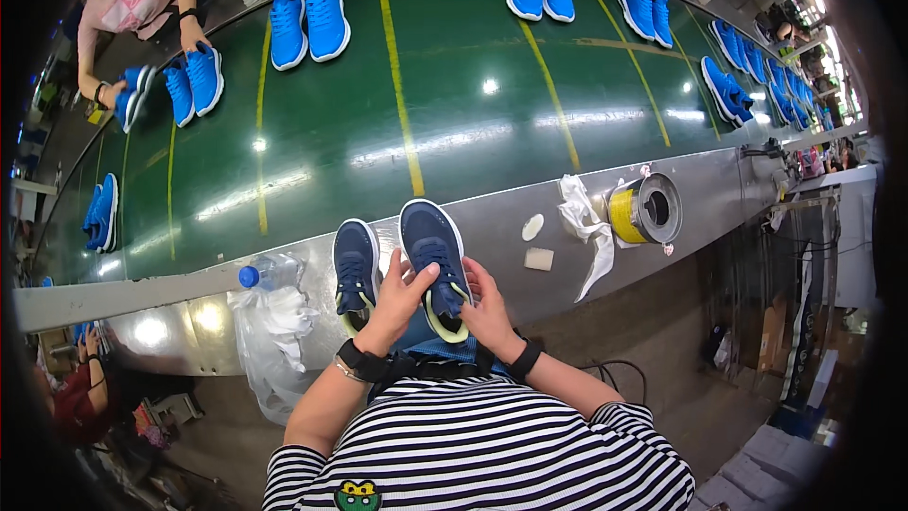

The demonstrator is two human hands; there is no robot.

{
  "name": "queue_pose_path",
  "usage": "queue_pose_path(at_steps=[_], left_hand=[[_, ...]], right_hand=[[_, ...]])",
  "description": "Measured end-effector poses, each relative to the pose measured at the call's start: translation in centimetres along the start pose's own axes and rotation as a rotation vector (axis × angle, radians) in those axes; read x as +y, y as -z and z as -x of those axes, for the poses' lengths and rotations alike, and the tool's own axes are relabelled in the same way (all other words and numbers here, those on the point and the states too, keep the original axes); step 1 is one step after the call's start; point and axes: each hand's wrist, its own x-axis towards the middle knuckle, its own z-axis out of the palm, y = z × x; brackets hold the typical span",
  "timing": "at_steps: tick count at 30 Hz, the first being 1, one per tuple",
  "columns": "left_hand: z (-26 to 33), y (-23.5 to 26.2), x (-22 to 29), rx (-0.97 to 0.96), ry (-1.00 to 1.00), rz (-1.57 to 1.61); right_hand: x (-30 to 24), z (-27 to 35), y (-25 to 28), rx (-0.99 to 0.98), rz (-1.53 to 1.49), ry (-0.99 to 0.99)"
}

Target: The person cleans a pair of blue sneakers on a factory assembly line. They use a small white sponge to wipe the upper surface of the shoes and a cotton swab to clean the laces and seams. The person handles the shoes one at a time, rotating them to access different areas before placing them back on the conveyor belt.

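A navy sneaker [430,246] with a white sole and pale yellow lining is held between my two hands at the metal ledge's near edge, toe pointing away from me. My left hand [401,301] grips its left side, thumb near the laces. Along its right side, my right hand [487,308] has its fingers closed on the collar. Just left of it lies the matching navy sneaker [355,255], close to my left hand's fingers. The soles' undersides are hidden.
Beyond the metal ledge [690,194], a green conveyor belt [331,132] with yellow lines carries several blue sneakers [326,19]. A can [653,208], a white cloth [588,232] and a clear bottle [274,273] stand or lie on the ledge. At far left, a person [132,0] handles blue sneakers.
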Motion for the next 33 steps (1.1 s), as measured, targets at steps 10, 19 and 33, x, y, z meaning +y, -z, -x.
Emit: queue_pose_path(at_steps=[10,19,33], left_hand=[[0.4,2.9,-4.5,-0.005,-0.13,-0.569],[6.5,7.8,-2.6,0.35,-0.455,-0.59],[5.2,6.1,-1.2,0.458,-0.498,-0.591]], right_hand=[[5.2,-2.6,7.5,-0.022,0.252,-0.002],[3.6,-3.9,12.4,0.242,0.882,0.153],[2.4,-8.6,16.5,0.216,0.822,0.197]])
